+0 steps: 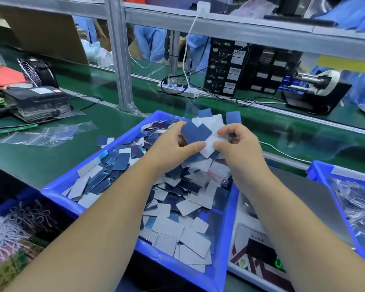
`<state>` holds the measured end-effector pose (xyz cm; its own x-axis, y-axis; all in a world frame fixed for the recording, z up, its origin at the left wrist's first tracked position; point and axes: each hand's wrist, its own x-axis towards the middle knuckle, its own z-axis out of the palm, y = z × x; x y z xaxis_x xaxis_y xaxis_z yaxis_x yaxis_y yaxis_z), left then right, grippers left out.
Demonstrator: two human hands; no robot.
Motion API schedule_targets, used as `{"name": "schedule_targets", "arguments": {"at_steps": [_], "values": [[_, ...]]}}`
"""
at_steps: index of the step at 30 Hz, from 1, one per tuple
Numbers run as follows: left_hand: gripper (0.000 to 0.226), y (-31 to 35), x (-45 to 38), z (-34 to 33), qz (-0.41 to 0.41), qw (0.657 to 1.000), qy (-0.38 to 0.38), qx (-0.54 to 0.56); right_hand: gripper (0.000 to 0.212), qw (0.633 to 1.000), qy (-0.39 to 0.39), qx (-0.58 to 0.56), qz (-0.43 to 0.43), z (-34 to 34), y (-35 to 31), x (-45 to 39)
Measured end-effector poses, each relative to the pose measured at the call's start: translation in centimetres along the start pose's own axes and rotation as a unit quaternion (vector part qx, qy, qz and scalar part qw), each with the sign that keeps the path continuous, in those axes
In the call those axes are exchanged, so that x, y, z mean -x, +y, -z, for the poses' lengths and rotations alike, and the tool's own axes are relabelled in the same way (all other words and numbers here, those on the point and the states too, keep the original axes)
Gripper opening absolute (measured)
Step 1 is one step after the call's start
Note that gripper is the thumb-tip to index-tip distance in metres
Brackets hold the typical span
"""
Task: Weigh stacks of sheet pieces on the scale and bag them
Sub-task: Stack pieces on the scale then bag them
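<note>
A blue plastic bin (57,189) in the middle holds several loose rectangular sheet pieces (171,226), blue on one side and white on the other. Above the bin's far half, my left hand (173,146) grips a small stack of pieces (195,133), thumb under and fingers on top. My right hand (238,144) pinches white pieces on the same bunch from the right. A few pieces stick up behind my fingers. The scale (255,256) lies to the right of the bin, partly hidden under my right forearm, with a green display glowing.
Clear zip bags (49,133) lie on the green belt to the left. A second blue bin (322,171) with bagged items stands at the right, another with cords at lower left. A fan, power strip, black boxes and a label dispenser lie beyond.
</note>
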<state>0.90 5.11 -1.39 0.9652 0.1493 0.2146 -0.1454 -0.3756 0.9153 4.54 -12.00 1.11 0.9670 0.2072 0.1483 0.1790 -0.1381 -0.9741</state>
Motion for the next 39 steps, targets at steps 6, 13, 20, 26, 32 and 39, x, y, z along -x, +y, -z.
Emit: {"name": "schedule_targets", "arguments": {"at_steps": [6,13,20,26,32,39], "values": [[0.036,0.2,0.3,-0.5,-0.022,0.999,0.028,-0.029,0.052,0.998,-0.047,-0.036,-0.036,0.8,0.5,0.7],[0.023,-0.2,0.5,0.6,-0.030,0.995,0.087,0.042,0.047,0.988,-0.095,-0.094,-0.083,-0.3,0.9,0.9],[0.020,-0.2,0.2,0.3,0.011,0.990,0.085,0.108,0.036,0.970,-0.078,-0.163,-0.165,-0.4,0.9,0.8],[0.021,-0.3,0.3,-0.3,0.015,0.994,0.101,0.030,0.028,0.964,-0.082,-0.170,-0.189,-0.1,0.7,1.2],[0.042,0.3,0.5,-1.8,-0.046,0.987,0.102,-0.112,0.029,0.963,-0.091,-0.158,-0.199,-1.1,0.2,2.1],[0.025,4.1,-0.5,-5.2,-0.093,0.968,0.049,-0.227,0.030,0.974,-0.033,-0.166,-0.151,4.1,-1.0,1.8]]}}
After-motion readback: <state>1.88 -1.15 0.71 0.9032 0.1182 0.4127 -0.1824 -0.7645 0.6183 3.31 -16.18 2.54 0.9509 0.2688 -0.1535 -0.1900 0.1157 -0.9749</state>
